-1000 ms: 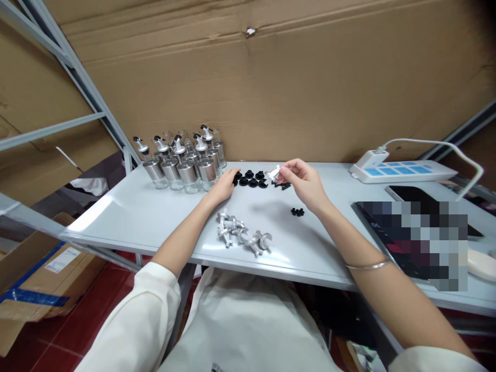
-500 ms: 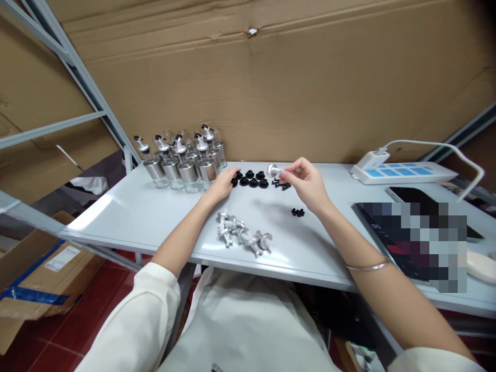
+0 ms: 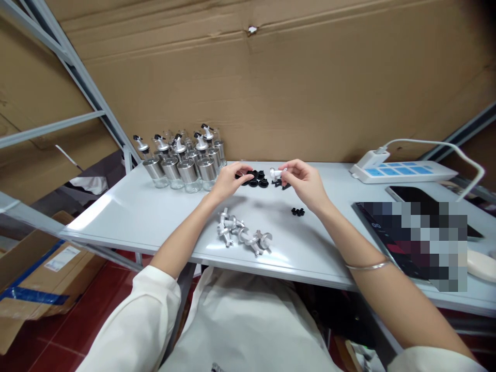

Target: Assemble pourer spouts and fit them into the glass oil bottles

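Note:
My right hand (image 3: 307,183) pinches a silver pourer spout (image 3: 276,173) above some small black lever-like parts (image 3: 285,186). My left hand (image 3: 231,181) is closed, thumb and fingers on a black ringed stopper partly hidden by the fingertips. Just beyond its fingertips are several more black stoppers (image 3: 263,183) on the table. Nearer my body lies a loose heap of silver pourer spouts (image 3: 243,235). A small cluster of black caps (image 3: 298,212) sits below my right hand.
Several glass bottles with metal sleeves (image 3: 188,171) stand at the back left, some topped with pourers. At the right are a white power strip (image 3: 406,173) with a charger and cable, a dark phone (image 3: 418,199) and a partly blurred tablet (image 3: 382,232). A cardboard wall (image 3: 294,88) closes off the back.
My left hand has lifted a black stopper and moved right, toward the right hand. The silver spout in my right hand has turned and come slightly lower.

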A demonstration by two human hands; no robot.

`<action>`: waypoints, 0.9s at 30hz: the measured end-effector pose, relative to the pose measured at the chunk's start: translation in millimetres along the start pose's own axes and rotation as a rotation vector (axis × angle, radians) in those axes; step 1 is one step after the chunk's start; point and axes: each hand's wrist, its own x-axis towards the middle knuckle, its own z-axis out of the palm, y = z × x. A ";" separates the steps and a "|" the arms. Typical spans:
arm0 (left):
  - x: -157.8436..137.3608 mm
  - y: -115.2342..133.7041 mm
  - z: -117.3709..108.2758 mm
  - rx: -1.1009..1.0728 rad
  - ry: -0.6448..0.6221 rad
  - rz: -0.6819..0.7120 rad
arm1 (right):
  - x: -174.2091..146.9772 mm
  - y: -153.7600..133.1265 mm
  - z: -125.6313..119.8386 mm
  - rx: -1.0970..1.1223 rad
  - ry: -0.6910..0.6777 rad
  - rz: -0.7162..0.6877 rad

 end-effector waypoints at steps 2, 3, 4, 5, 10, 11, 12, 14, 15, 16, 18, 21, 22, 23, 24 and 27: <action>-0.4 4.2 2.6 -0.126 0.029 -0.050 | -0.5 0.5 0.3 -0.007 -0.015 0.002; -0.6 5.5 3.8 -0.188 0.035 -0.075 | -0.9 0.3 0.5 -0.003 -0.026 0.005; -0.8 6.3 5.0 -0.247 0.038 -0.099 | -1.3 -0.1 0.9 0.004 -0.037 0.008; -0.9 6.8 6.0 -0.301 0.043 -0.121 | -1.9 -0.8 1.3 0.015 -0.048 0.012; -1.2 8.8 11.5 -0.482 0.043 -0.174 | -3.9 -4.3 3.9 0.076 -0.079 0.049; -1.4 9.4 12.6 -0.510 0.036 -0.177 | -4.0 -4.6 4.2 0.081 -0.082 0.056; -1.6 9.9 13.7 -0.537 0.027 -0.179 | -4.1 -4.7 4.3 0.083 -0.083 0.061; -1.9 10.6 15.4 -0.579 0.010 -0.185 | -4.1 -4.3 4.3 0.083 -0.085 0.063; -2.0 10.8 16.1 -0.588 0.005 -0.189 | -4.1 -3.9 4.1 0.081 -0.089 0.061; -1.9 10.8 16.5 -0.591 0.004 -0.194 | -4.0 -3.4 3.8 0.082 -0.093 0.058; -1.7 10.7 16.9 -0.587 0.003 -0.199 | -3.6 -2.2 3.3 0.088 -0.104 0.052; -1.3 10.9 16.6 -0.591 0.003 -0.203 | -3.3 -0.9 2.9 0.094 -0.118 0.043; -1.2 11.0 16.5 -0.595 0.001 -0.207 | -3.4 -0.9 2.9 0.092 -0.120 0.039; -1.2 11.0 16.5 -0.599 -0.001 -0.212 | -3.6 -1.1 3.1 0.088 -0.122 0.034; -1.1 10.7 16.5 -0.603 -0.002 -0.215 | -3.9 -1.7 3.2 0.084 -0.121 0.029; -1.1 9.0 17.4 -0.610 -0.005 -0.214 | -5.0 -4.1 3.7 0.073 -0.121 0.027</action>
